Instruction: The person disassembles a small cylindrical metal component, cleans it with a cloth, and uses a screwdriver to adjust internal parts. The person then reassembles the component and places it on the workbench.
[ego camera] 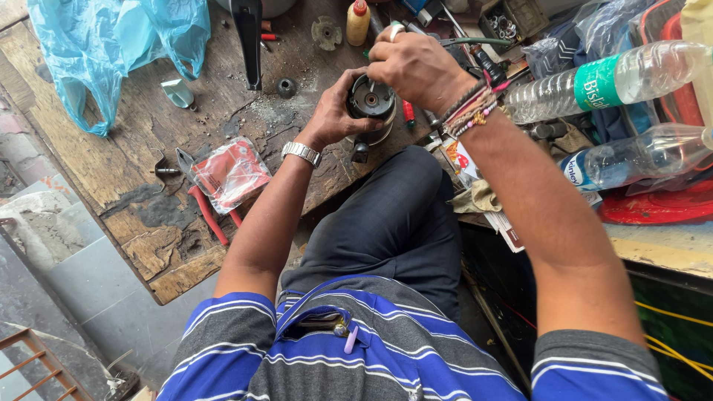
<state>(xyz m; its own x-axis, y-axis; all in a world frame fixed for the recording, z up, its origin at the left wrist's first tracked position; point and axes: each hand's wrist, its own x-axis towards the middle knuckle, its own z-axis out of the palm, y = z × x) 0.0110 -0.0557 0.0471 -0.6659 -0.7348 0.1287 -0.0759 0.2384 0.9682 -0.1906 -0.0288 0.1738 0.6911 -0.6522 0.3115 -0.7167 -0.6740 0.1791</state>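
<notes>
Now the left hand (pixel 338 115) cups a round black motor housing (pixel 371 100) from the side, fingers wrapped around it, while the right hand (pixel 412 67) grips its top. It sits above the worn wooden surface (pixel 111 160), right of red-handled pliers (pixel 204 204).

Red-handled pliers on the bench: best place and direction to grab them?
Take the pliers by the two red handles at the near bench edge, coming from above. The handles lie flat and exposed toward the person; the jaw end is partly covered by a clear packet with red contents. The left hand is nearer, but both hands are around the dark round motor part.
</notes>
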